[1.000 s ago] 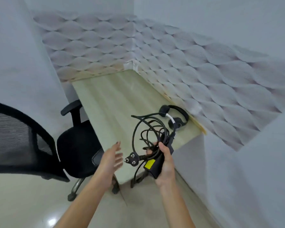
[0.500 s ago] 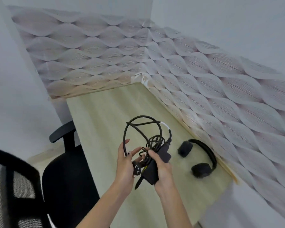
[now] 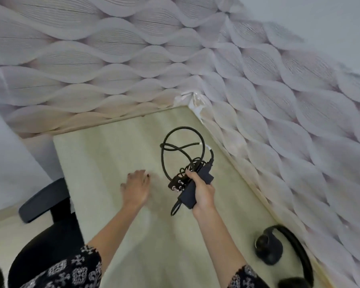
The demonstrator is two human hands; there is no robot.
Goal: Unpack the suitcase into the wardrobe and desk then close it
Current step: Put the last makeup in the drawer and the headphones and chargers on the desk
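My right hand (image 3: 203,191) grips a black power adapter (image 3: 192,189) with its tangled black cable (image 3: 176,150) and plug, held just above the light wooden desk (image 3: 112,154). The cable loops stand up toward the far corner of the desk. My left hand (image 3: 136,187) hovers flat over the desk to the left of the adapter, fingers spread and holding nothing. Black headphones (image 3: 279,252) lie on the desk near its right edge, close to me.
A black office chair (image 3: 46,221) stands at the desk's left side, its armrest close to the desk edge. Wave-patterned wallpaper (image 3: 258,100) covers the walls behind and to the right of the desk.
I have come closer to the desk. My left hand let go of the cable bundle and moved left over the desk. My right hand carried the adapter further over the desk.
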